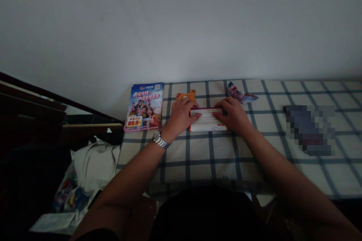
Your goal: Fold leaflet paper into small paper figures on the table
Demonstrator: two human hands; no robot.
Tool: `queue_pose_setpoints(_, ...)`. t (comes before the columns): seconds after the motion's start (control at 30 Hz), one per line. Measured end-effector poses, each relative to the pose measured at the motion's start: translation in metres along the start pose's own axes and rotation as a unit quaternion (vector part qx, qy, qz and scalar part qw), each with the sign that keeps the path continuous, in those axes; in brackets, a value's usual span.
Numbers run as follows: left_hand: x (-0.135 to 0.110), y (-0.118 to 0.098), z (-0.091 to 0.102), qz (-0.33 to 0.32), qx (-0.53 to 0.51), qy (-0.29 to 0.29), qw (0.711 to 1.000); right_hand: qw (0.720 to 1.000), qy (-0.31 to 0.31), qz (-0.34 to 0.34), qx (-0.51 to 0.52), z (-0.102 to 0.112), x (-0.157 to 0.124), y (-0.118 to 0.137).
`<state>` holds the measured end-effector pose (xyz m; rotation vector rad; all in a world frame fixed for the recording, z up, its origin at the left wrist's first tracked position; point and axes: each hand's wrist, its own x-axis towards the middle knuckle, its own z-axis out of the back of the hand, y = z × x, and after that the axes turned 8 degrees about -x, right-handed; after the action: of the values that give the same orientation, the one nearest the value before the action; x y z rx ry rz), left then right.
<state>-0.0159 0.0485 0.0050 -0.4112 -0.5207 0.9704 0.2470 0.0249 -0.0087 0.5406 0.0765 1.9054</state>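
Note:
A printed flyer (208, 123) lies on the checked cloth in front of me, its white text side up and a red-and-blue strip along its far edge, where it looks folded. My left hand (181, 116) grips its left side, thumb on top, with a silver watch (161, 140) on that wrist. On the opposite side, my right hand (232, 115) holds the flyer the same way, fingers curled at the far corner. Just beyond my left fingers is an orange bear-shaped piece (192, 94), partly covered. Behind my right hand sits a small folded paper shape (241, 94) in similar printed colours.
A stack of colourful flyers (147, 99) lies at the table's left end. To the right is a dark, pixelated object (307, 126). The checked cloth (198, 154) covers the table, which meets a pale wall (183, 26). Bags (94, 162) stand on the lower left.

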Motion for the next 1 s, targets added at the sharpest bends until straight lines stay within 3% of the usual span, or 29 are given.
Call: queue_pose_setpoints(1.0,0.0016,0.0014,-0.0010,0.010,-0.009,-0.003,1.000,1.000,0.001,0.003,0.013,0.0005,0.0016,-0.0002)
